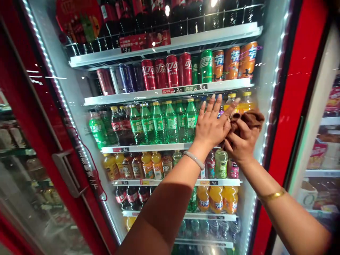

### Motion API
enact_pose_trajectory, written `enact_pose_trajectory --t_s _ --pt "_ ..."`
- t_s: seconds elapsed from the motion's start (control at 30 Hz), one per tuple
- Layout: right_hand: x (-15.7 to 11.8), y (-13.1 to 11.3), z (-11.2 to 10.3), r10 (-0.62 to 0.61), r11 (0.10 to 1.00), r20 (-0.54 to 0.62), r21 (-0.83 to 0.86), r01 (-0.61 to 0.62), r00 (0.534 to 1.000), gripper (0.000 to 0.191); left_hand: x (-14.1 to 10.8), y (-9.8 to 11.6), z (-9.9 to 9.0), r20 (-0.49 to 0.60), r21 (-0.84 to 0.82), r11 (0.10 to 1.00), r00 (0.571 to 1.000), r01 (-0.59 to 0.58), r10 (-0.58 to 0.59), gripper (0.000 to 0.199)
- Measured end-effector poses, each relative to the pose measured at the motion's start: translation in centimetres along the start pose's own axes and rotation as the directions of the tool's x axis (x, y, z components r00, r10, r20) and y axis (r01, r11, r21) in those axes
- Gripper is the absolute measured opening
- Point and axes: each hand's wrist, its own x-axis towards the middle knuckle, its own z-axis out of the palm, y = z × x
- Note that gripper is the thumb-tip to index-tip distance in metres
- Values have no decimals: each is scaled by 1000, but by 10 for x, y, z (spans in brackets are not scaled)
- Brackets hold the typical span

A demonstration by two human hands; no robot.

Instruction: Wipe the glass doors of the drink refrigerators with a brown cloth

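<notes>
My left hand (pixel 213 124) is spread with its fingers stretched upward, laid against the glass door (pixel 148 140) of a red-framed drinks fridge. A grey band circles the left wrist. Close beside it, my right hand (pixel 240 140) is closed on a bunched brown cloth (pixel 251 118) held at the glass. A gold bracelet sits on the right wrist. Behind the hands, green soda bottles (pixel 171 120) and orange drink bottles (pixel 247 101) stand on a shelf; my hands and the cloth hide some of that row.
A grey door handle (pixel 69 173) sticks out on the left of the red frame (pixel 300 88). Red cans (pixel 172 71) and orange cans (pixel 232 62) fill an upper shelf. More bottles stand below. At the right edge, another shelf unit holds packaged goods (pixel 317 154).
</notes>
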Motion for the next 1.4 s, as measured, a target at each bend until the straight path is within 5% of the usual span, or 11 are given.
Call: enact_pose_trajectory --t_s 0.13,0.37,0.47,0.57,0.63,0.73,0.87,1.03,1.17,1.3,1.4 --pt "-21 16 -23 20 996 34 88 -23 999 40 -12 3 5 -35 33 999 999 -25 26 61" --pt "65 -39 17 439 895 -96 -37 -444 893 42 -19 6 -5 -52 36 996 995 84 -82 62" --pt "33 -60 25 342 940 -33 38 -340 939 49 -37 5 -9 -34 35 995 995 96 -95 60" --pt "-18 -53 16 178 981 14 79 -179 984 66 -57 1 -12 -24 25 991 991 132 -132 59" --pt "-30 -43 11 197 979 -26 61 -195 980 76 -66 -5 -17 -27 26 981 981 193 -192 60" --pt "2 -42 17 298 953 -158 99 -285 941 72 -70 -20 -30 -46 24 960 960 279 -278 61" --pt "62 -77 47 219 974 -204 106 -201 954 48 -67 -42 -44 -65 5 966 964 259 -259 60" --pt "31 -119 58 71 997 -97 30 -69 993 37 -84 -62 -47 -40 -23 977 976 214 -215 63" --pt "-4 -103 41 -28 998 -110 50 34 994 58 -104 -75 -48 -6 -10 982 982 190 -190 62" --pt "37 -81 49 156 985 -315 -25 -172 936 48 -104 -84 -54 -37 -20 975 974 223 -223 62" --pt "72 -92 66 188 964 -359 -111 -241 914 44 -101 -88 -58 -44 -26 969 968 248 -249 63"
